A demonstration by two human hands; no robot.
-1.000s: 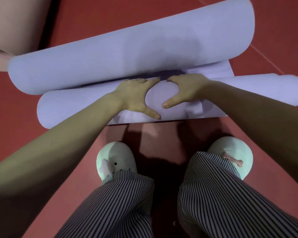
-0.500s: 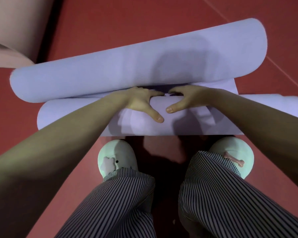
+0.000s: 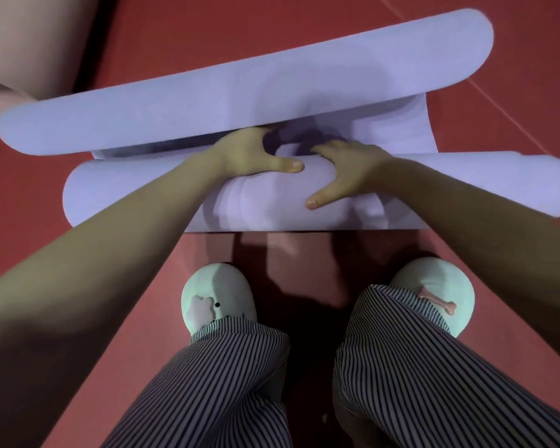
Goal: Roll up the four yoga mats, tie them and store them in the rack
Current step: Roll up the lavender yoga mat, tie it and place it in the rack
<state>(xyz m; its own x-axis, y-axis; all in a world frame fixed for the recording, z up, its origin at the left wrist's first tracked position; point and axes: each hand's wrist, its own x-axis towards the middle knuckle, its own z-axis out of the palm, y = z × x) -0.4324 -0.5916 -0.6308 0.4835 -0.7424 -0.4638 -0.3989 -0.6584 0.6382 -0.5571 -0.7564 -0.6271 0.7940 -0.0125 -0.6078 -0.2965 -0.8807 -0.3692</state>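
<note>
A: While the left hand (image 3: 253,153) and the right hand (image 3: 349,173) are both on it, how would you expect that lavender foam yoga mat (image 3: 476,124) to handle?

B: Light and soft, I'd judge. It dents under the thumbs and looks springy, so a loosened wrap would likely uncoil. It lies on the red floor (image 3: 304,33), just ahead of the person's feet. It is curled at both ends: a near roll (image 3: 126,189) under the hands and a fatter far curl (image 3: 369,66), with a short flat stretch between.

A: And the hold?

B: Both hands grasp the near roll at its middle, side by side. The fingers hook over its far side into the gap between the two curls, where the fingertips are hidden, and the thumbs press on the near face. Pressure only at the centre may let the ends telescope, so I'd spread the hands wider.

A: Counts?

B: One lavender mat, with two curls in it. One pinkish-beige mat (image 3: 29,43) is partly in view at the top left, touching or just beside the far curl; I cannot tell which. So two of the four mats show. No tie or rack is in view. There are two pale green slippers (image 3: 217,295) and two striped trouser legs (image 3: 223,383).
</note>
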